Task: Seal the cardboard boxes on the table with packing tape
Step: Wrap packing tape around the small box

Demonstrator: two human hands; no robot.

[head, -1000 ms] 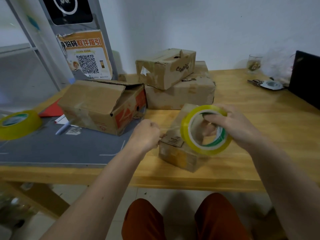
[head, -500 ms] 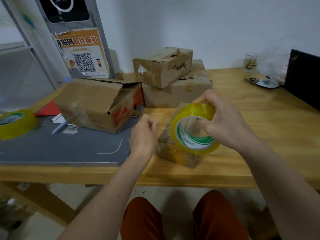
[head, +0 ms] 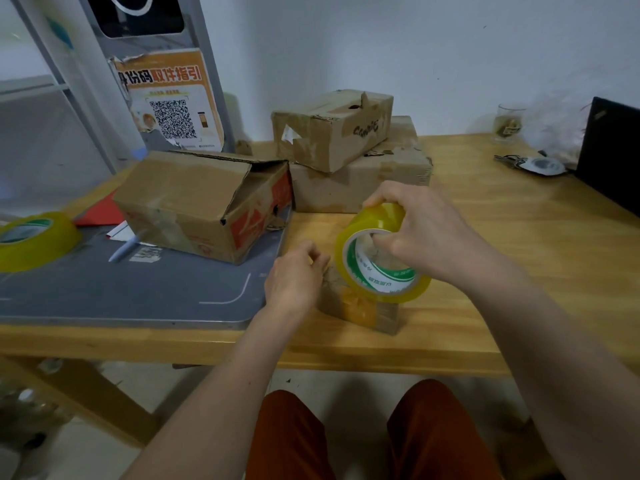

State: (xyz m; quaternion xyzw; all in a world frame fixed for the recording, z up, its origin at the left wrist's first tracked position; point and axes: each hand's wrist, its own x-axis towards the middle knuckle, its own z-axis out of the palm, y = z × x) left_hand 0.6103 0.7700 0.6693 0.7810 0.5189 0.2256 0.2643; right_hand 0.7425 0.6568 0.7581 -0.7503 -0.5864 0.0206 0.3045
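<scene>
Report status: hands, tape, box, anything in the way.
Right hand grips tape roll over small box. Left hand curled at the box's left edge, grip unclear. Open box sits clear to the left.

Both forearms reach forward. Left hand (head: 294,275) has its fingers (head: 317,254) loosely curled, pinching near their tips; right hand (head: 420,237) grips, thumb tucked beneath its curled fingers (head: 377,199).

I am seeing both forearms running bare up from the bottom of the frame, with no sleeves, watch or rings showing on the left hand (head: 294,278) or the right hand (head: 419,237). At bottom centre, I am seeing two knees wearing rust-orange trousers (head: 346,438), plain fabric.
</scene>
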